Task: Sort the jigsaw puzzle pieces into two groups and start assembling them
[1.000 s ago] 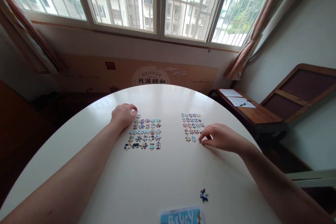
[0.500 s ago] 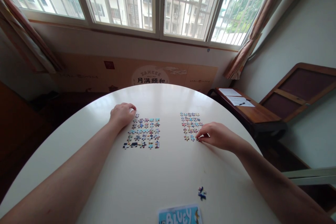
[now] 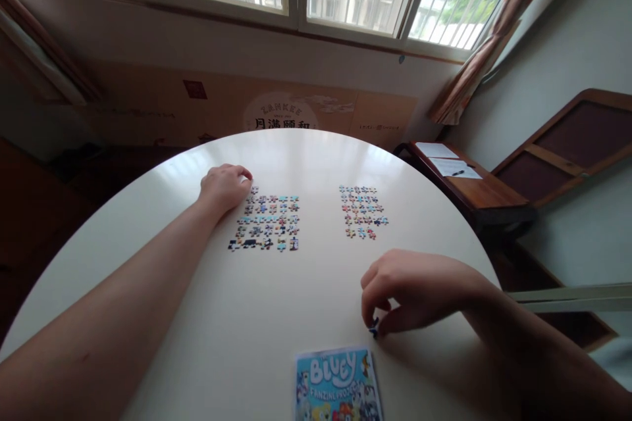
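My right hand (image 3: 412, 289) is over the near right part of the white round table (image 3: 222, 342), its thumb and fingers closed on a dark blue jigsaw puzzle piece (image 3: 374, 327) at the tabletop. Farther off, my left hand (image 3: 224, 189) rests with loosely bent fingers beside the top corner of the left group of puzzle pieces (image 3: 268, 230); it shows no piece in its grasp. A second group of puzzle pieces (image 3: 363, 209), laid in rows, lies beyond my right hand. Both groups hold several loose pieces set slightly apart.
A Bluey picture card (image 3: 338, 381) lies at the near edge of view. Right of the table stands a wooden side table (image 3: 494, 187) with papers (image 3: 454, 166) and a pen. A large printed cardboard panel (image 3: 222, 105) leans under the window.
My right hand has left the bottom row of the right group and come nearer, closing on a loose piece by the card. The left hand stays put; the view has tilted down.
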`<state>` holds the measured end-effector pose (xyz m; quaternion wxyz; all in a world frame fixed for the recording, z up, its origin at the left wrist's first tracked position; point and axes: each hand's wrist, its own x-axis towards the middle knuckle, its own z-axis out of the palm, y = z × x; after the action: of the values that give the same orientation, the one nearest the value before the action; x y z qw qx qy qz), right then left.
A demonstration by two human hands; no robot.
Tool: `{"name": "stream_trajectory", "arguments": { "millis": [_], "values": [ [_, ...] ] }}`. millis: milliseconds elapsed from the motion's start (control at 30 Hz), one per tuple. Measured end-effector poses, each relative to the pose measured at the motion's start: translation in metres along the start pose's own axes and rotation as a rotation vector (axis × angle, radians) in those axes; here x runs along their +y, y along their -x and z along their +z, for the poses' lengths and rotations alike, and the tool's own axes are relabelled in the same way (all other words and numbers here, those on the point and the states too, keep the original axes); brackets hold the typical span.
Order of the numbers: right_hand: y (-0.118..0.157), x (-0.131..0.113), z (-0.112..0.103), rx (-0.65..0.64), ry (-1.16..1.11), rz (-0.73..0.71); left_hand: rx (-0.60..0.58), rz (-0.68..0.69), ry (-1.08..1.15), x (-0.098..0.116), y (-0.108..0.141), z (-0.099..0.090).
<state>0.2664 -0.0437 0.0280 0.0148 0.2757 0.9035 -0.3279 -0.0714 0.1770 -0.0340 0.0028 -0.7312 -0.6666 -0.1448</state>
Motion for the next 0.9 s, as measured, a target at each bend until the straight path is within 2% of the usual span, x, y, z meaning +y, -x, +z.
{"name": "stream_trajectory", "arguments": {
  "millis": [100,200,333,633,733,900],
  "values": [
    [-0.005,-0.008,0.008,-0.068,0.02,-0.013,0.008,0.004,0.005,0.0,0.0,0.0],
    [-0.003,-0.006,0.008,-0.05,0.066,0.034,0.011,0.004,0.005,-0.003,-0.001,0.001],
    [0.007,0.01,-0.003,0.004,0.111,0.159,0.011,0.008,-0.006,-0.005,-0.002,0.001],
    [0.033,0.065,-0.03,0.213,0.15,0.502,0.022,0.011,-0.023,-0.01,-0.005,0.004],
    [0.035,0.073,-0.032,0.268,0.171,0.544,0.019,0.013,-0.021,-0.01,-0.006,0.005],
    [0.03,0.076,-0.029,0.318,0.182,0.528,0.005,0.013,-0.013,-0.008,-0.005,0.002]
  ]
}}
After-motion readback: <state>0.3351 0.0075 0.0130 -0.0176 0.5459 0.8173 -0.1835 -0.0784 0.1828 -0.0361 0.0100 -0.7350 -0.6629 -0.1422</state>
